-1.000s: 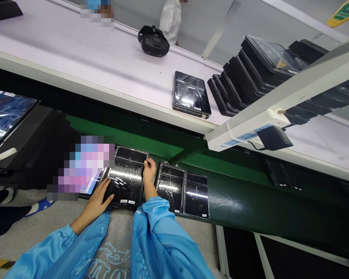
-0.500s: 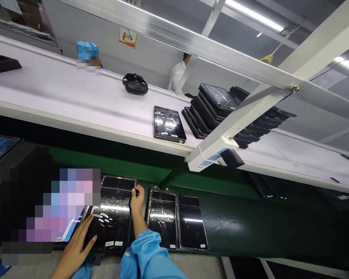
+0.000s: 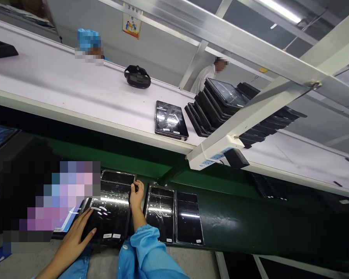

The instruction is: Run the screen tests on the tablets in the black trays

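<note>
A black tablet (image 3: pixel 112 219) with a glossy, bubbled film over its screen and two white labels lies on the dark green bench in front of me. My left hand (image 3: pixel 77 232) rests along its left edge, fingers stretched out and thumb spread over the glass. At the upper right corner, my right hand (image 3: pixel 137 195) has its fingers bent and pinched on the tablet's edge. Just right of that hand lie a second filmed tablet (image 3: pixel 160 221) and a third one (image 3: pixel 189 224), side by side. A lit screen (image 3: pixel 64 223), mostly pixelated, is left of my left hand.
Above the bench runs a white shelf (image 3: pixel 104 116) holding a tablet (image 3: pixel 171 119), a black headset (image 3: pixel 137 76) and stacked black devices (image 3: pixel 218 102). A power strip (image 3: pixel 215 155) is fixed to a slanting metal post (image 3: pixel 256 108). Two people are beyond the shelf.
The view has shifted slightly, and the person in white beyond the shelf appears farther right. Both my hands keep their places on the tablet.
</note>
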{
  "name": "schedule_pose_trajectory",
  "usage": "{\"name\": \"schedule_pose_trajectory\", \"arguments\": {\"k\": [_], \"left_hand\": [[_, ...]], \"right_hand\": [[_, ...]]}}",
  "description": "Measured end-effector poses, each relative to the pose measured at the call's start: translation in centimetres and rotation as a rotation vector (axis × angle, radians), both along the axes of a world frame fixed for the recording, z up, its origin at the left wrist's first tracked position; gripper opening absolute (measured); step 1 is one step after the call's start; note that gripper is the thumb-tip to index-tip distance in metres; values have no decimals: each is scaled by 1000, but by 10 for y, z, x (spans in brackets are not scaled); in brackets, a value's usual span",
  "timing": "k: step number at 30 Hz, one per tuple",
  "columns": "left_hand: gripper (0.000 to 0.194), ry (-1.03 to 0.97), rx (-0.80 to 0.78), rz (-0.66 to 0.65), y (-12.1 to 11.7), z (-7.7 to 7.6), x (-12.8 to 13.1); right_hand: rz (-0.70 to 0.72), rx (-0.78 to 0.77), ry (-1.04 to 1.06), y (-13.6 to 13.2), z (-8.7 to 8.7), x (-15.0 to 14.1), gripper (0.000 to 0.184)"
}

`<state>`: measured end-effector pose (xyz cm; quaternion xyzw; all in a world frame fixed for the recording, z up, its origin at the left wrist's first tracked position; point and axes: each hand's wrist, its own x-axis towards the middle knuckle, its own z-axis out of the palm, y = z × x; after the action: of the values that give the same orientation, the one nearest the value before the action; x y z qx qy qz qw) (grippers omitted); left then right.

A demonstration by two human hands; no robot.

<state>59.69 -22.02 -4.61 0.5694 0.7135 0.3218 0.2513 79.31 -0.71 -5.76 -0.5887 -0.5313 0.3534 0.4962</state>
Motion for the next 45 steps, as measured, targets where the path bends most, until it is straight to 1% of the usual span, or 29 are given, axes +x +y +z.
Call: {"name": "schedule_pose_trajectory", "arguments": {"k": [6,12,19,23,25,28,32,35,38,40,43,44,45], "left_hand": [[61,47,-4,-11,1,8,-1],[62,75,10,-22,1,11,0],[60,47,-14,9,2,19,1],[63,11,-52,33,2,28,2],[67,-8,-87,67,3,33,3],[69,-35,-197,129,7,40,2],[66,-71,-295,219,16,39,-4],[63,-65,-325,260,23,36,-9],[64,-66,-316,242,27,39,-11],[63,-91,-315,243,28,46,-12],[56,-92,-313,295,24,62,-19],[53,-25,-316,312,22,68,-25],[52,85,-319,338,19,74,-33]], "right_hand": [[48,25,-17,2,5,2,22],[50,11,-4,3,4,0,23],[58,-8,-2,1,9,-2,27],[55,-87,49,-16,8,-8,34],[46,-166,104,-30,6,-9,41],[75,-260,123,-56,5,-6,46],[156,-336,140,-85,11,6,45],[195,-383,198,-92,13,15,43],[209,-394,220,-93,8,22,39],[211,-404,225,-94,3,26,36],[222,-448,232,-96,-3,30,34],[227,-463,230,-97,-4,30,34],[234,-476,229,-97,-4,31,34]]}}
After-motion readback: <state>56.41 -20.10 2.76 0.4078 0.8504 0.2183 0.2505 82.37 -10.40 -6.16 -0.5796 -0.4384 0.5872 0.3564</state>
